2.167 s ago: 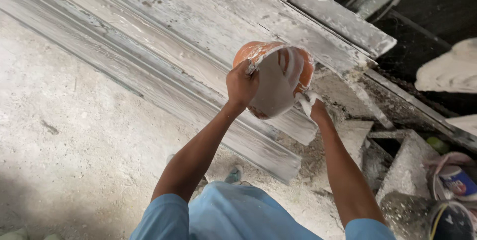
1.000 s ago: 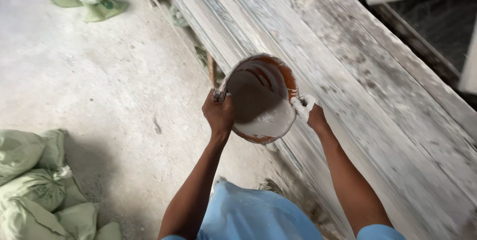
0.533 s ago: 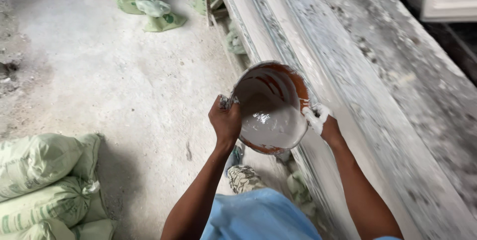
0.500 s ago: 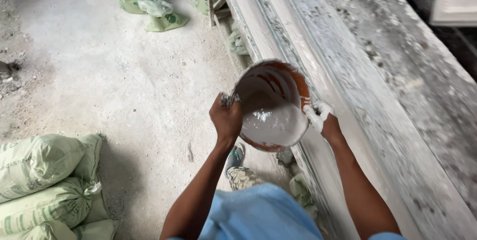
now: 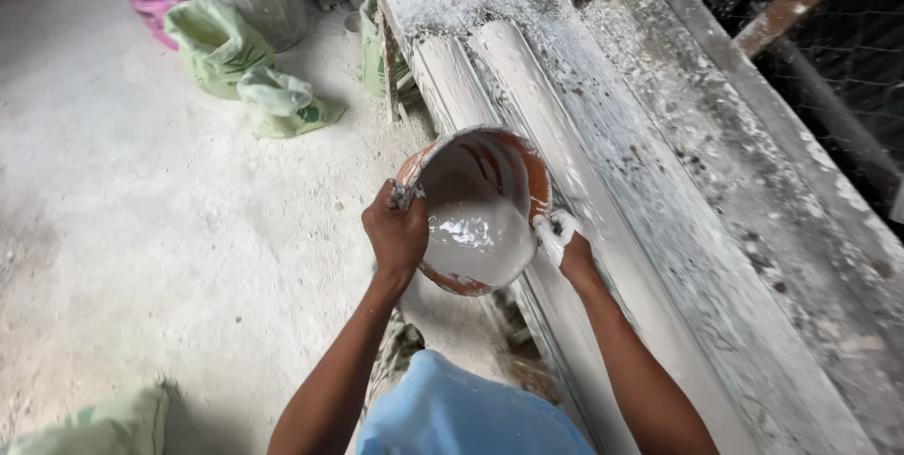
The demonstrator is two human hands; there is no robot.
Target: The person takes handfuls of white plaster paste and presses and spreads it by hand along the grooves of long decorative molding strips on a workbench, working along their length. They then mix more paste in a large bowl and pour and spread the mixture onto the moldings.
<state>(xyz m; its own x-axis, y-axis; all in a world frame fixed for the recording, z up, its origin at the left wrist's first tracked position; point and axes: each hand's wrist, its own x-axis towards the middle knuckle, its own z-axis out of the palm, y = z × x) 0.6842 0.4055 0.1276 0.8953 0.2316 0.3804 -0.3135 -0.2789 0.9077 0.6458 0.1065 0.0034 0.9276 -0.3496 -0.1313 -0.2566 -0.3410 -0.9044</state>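
Orange bowl (image 5: 476, 205) of wet white plaster (image 5: 476, 243) held over the long mould (image 5: 565, 163) on the bench; left hand (image 5: 397, 234) and plaster-coated right hand (image 5: 562, 246) grip opposite rims.

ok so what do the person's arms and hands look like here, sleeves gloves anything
Both arms are bare from the elbow down, with no gloves, watch or rings to be seen. The left hand has grey-white smears on its fingers; the right hand is thickly coated with white paste. A light blue garment shows below.
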